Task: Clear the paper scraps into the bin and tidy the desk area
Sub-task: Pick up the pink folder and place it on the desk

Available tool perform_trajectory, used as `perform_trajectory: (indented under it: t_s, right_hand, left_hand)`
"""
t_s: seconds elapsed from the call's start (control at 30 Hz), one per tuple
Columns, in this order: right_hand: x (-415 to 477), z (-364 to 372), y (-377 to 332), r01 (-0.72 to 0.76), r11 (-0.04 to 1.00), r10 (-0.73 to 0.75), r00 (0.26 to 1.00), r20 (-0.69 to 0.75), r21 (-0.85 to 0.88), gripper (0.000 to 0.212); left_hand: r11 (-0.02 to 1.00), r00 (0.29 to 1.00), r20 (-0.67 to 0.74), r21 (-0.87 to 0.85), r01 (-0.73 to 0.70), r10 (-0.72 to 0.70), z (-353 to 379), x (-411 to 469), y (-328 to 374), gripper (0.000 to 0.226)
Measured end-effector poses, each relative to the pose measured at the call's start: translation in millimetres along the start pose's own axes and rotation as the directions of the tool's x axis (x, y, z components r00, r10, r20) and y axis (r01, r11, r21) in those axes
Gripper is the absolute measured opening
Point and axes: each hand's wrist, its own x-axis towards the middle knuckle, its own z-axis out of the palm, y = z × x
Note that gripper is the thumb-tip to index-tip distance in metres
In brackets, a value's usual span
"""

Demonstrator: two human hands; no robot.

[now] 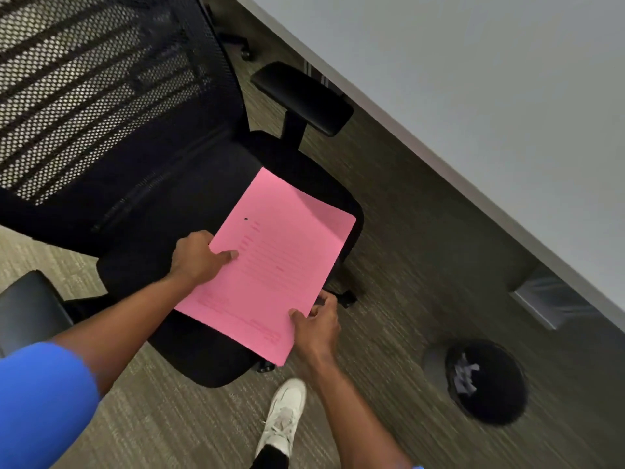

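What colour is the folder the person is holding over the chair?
Pink. The folder shows clearly in the head view, held by both hands above the black chair seat.

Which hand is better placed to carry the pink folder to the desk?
Right, probably. The right hand grips the pink folder at its near corner, on the side toward the desk. The left hand holds the far edge, beside the chair.

Both hands are holding a pink folder [270,262] over the black chair's seat [176,346]: the left hand [196,257] is gripping its left edge, the right hand [316,324] its near corner (thumb on top). A black bin [487,380] holding paper scraps [465,375] is sitting on the carpet near the desk's edge [439,157].
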Motion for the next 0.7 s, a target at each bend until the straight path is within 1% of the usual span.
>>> perform_trajectory:
  t_s: [0.07, 0.13, 0.23, 0.33, 0.43, 0.53, 0.7]
  right_hand:
    - [-6, -17, 1, 0.001, 0.999, -0.001, 1.0, -0.012, -0.034, 0.052]
    - [-13, -35, 4, -0.001, 0.998, -0.001, 1.0, -0.024, -0.065, 0.052]
    - [-26, -61, 9, 0.014, 0.997, -0.016, 0.999, -0.031, -0.082, 0.055]
    - [-43, -85, 13, 0.01, 0.997, -0.014, 0.999, -0.051, -0.077, 0.054]
    - [-65, -111, 11, 0.0, 0.996, -0.003, 0.999, -0.036, -0.091, 0.054]
    - [-89, -141, 2, 0.019, 0.99, -0.024, 0.999, -0.033, -0.138, 0.054]
    - [-127, -189, -21, 0.032, 0.993, -0.037, 0.998, -0.046, -0.112, 0.053]
  left_hand:
    - [0.999, 0.998, 0.058, -0.036, -0.017, 0.019, 1, -15, -3, 0.033]
    - [0.998, 0.992, 0.108, -0.033, -0.059, 0.062, 3, -33, -5, 0.031]
    - [0.994, 0.983, 0.15, -0.049, -0.098, 0.105, 8, -65, -10, 0.028]
    - [0.987, 0.976, 0.154, -0.064, -0.146, 0.155, 14, -96, -14, 0.026]
    - [0.984, 0.972, 0.171, -0.101, -0.148, 0.164, 14, -127, -9, 0.025]
    - [0.981, 0.969, 0.178, -0.122, -0.149, 0.169, 8, -159, 3, 0.023]
    - [0.963, 0.963, 0.175, -0.212, -0.168, 0.207, -10, -214, 33, 0.023]
